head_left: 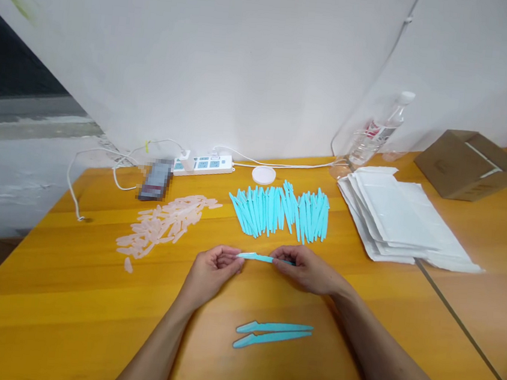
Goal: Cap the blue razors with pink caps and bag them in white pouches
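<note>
A turquoise eyebrow razor [265, 258] is stretched level between my two hands above the table. My left hand [213, 270] pinches its blade end, where a pale clear cap seems to sit, mostly covered by my fingertips. My right hand [306, 269] grips the handle end. Closer to me, two more turquoise razors [272, 335] lie side by side on the wood. Beyond my hands spreads a row of many turquoise razors [269, 210]. Left of them is a loose heap of pale pinkish clear caps [163, 223], with one cap [128, 264] a little apart.
Along the wall stand a white power strip [204, 164] with cables and a round white lid [264, 175]. A blurred phone-like object [155, 180] lies at the left. To the right are white padded envelopes [404, 218], a clear plastic bottle [377, 133] and an open cardboard box [458, 166].
</note>
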`<action>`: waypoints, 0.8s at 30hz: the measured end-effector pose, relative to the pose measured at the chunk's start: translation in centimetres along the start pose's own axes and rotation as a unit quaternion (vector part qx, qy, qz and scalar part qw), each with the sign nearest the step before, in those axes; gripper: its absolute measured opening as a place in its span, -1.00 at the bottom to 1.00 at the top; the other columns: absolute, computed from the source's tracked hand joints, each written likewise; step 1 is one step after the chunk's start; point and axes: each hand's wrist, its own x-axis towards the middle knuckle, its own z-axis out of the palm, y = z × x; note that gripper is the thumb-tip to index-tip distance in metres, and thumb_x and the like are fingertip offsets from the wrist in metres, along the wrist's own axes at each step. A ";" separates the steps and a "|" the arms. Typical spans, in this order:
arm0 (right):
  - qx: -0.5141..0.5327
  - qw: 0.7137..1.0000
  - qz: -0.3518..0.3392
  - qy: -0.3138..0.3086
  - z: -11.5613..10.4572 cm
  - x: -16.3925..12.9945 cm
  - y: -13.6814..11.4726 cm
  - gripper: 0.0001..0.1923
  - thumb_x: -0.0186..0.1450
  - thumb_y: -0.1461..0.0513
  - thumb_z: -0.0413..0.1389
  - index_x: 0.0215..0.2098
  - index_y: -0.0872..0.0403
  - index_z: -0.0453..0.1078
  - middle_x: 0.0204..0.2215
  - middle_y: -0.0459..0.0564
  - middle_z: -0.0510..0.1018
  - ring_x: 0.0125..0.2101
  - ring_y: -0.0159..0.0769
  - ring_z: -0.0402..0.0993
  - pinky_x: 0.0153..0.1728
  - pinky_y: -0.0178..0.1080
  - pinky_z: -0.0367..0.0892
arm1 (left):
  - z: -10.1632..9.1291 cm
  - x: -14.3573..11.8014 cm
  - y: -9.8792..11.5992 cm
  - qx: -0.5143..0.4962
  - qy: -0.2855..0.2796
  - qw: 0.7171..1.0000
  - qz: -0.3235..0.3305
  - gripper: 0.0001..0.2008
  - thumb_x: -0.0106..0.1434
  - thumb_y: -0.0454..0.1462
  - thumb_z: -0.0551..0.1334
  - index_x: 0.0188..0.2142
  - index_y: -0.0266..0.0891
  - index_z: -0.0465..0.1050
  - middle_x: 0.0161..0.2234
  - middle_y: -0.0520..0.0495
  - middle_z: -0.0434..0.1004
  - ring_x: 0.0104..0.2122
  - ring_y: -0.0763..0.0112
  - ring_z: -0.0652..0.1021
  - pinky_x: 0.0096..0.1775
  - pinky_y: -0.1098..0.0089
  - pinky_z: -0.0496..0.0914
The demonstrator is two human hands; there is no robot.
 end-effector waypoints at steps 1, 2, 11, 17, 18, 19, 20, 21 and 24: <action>0.000 1.000 0.002 -0.003 0.0 0.0 0.0 -0.55 0.34 -0.12 0.08 -0.27 0.11 0.42 -0.54 -0.20 0.22 -0.53 -0.44 0.05 -0.52 -0.33 -0.01 | -0.3 -0.1 0.0 0.026 -0.009 1.000 0.014 -0.63 0.13 -0.07 0.45 -0.20 -0.30 0.61 -0.38 -0.12 0.67 -0.40 0.38 0.62 -0.29 0.41 0.51; -0.001 1.000 0.004 -0.007 0.0 0.0 0.0 -0.54 0.34 -0.13 0.08 -0.27 0.11 0.43 -0.54 -0.21 0.22 -0.53 -0.45 0.05 -0.52 -0.33 -0.02 | -0.6 -0.2 0.0 0.051 -0.018 0.998 0.025 -0.65 0.14 -0.08 0.45 -0.18 -0.29 0.63 -0.36 -0.12 0.68 -0.39 0.38 0.62 -0.30 0.42 0.50; -0.002 1.000 0.016 -0.007 -0.9 -0.1 0.2 -0.53 0.34 -0.13 0.08 -0.26 0.11 0.44 -0.54 -0.21 0.21 -0.54 -0.46 0.02 -0.55 -0.34 -0.04 | -3.4 -0.4 1.2 0.175 -0.011 0.980 0.094 -0.73 0.27 -0.08 0.34 -0.21 -0.21 0.66 -0.31 -0.09 0.68 -0.35 0.36 0.60 -0.27 0.43 0.46; 0.005 1.000 0.021 -0.002 -0.9 -0.2 -0.4 -0.49 0.31 -0.18 0.09 -0.27 0.11 0.44 -0.53 -0.20 0.22 -0.54 -0.46 0.01 -0.55 -0.34 -0.03 | -4.2 -0.1 1.3 0.109 -0.020 0.994 0.012 -0.61 0.24 0.02 0.33 -0.29 -0.31 0.60 -0.47 -0.05 0.56 -0.49 0.44 0.50 -0.40 0.47 0.40; 0.006 1.000 0.021 -0.005 -0.7 -0.2 -0.4 -0.49 0.31 -0.18 0.09 -0.27 0.10 0.43 -0.53 -0.20 0.21 -0.54 -0.46 0.01 -0.55 -0.34 -0.04 | -3.8 -0.1 1.1 0.104 -0.031 0.994 0.007 -0.60 0.24 0.03 0.33 -0.30 -0.32 0.60 -0.48 -0.06 0.55 -0.50 0.46 0.49 -0.42 0.47 0.38; 0.008 1.000 0.020 -0.008 -0.6 -0.2 -0.3 -0.49 0.31 -0.18 0.09 -0.27 0.10 0.43 -0.53 -0.20 0.21 -0.54 -0.46 0.01 -0.55 -0.34 -0.04 | -3.4 -0.1 1.0 0.100 -0.039 0.994 0.003 -0.59 0.23 0.03 0.33 -0.31 -0.32 0.60 -0.48 -0.06 0.55 -0.50 0.46 0.48 -0.43 0.48 0.38; 0.009 1.000 0.018 -0.011 -0.4 -0.1 -0.2 -0.49 0.31 -0.18 0.08 -0.27 0.10 0.43 -0.53 -0.21 0.21 -0.54 -0.46 0.01 -0.55 -0.34 -0.04 | -3.0 -0.1 0.9 0.094 -0.047 0.994 -0.003 -0.59 0.23 0.04 0.34 -0.31 -0.32 0.60 -0.48 -0.07 0.55 -0.50 0.46 0.47 -0.43 0.47 0.37; 0.011 1.000 0.017 -0.014 -0.3 -0.1 -0.1 -0.50 0.32 -0.18 0.08 -0.26 0.10 0.43 -0.53 -0.21 0.21 -0.54 -0.46 0.01 -0.54 -0.34 -0.04 | -2.7 -0.2 0.8 0.086 -0.054 0.995 -0.010 -0.58 0.22 0.04 0.34 -0.32 -0.32 0.60 -0.47 -0.08 0.56 -0.50 0.46 0.48 -0.43 0.47 0.38; 0.016 1.000 0.014 -0.015 -0.3 0.0 0.2 -0.50 0.33 -0.17 0.08 -0.24 0.10 0.44 -0.52 -0.21 0.21 -0.53 -0.46 0.01 -0.54 -0.34 -0.03 | -2.6 -0.2 0.9 0.059 -0.050 0.997 -0.024 -0.58 0.19 0.05 0.37 -0.32 -0.31 0.60 -0.47 -0.10 0.58 -0.50 0.45 0.50 -0.42 0.46 0.40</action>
